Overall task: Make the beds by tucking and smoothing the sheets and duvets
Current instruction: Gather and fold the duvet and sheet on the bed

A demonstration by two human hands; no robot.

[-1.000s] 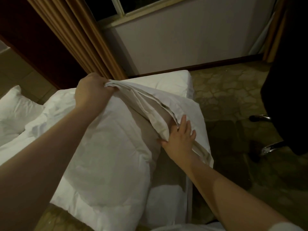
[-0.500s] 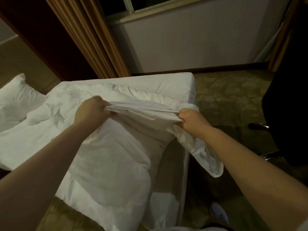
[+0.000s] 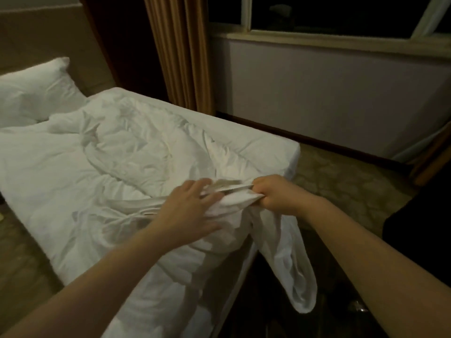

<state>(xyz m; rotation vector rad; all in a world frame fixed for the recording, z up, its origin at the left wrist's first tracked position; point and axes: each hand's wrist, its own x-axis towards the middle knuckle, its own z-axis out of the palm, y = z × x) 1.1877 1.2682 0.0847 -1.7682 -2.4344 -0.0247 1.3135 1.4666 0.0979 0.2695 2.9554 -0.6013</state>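
The bed [image 3: 278, 150] is lying lengthways ahead, and the duvet [image 3: 127, 167] is now settling crumpled across it, no longer lifted as it was half a second ago; the pillow [image 3: 36, 93] is sitting at the far left end; one duvet corner [image 3: 301, 276] is hanging off the near right side; the left hand [image 3: 190, 211] has let go of the bunched edge [image 3: 234, 189] and is pressing down flat, fingers spread; the right hand [image 3: 275, 193] is still clenching that edge in a fist; so lifting is giving way to smoothing, I'd say, with the creases and the dangling corner still waiting.
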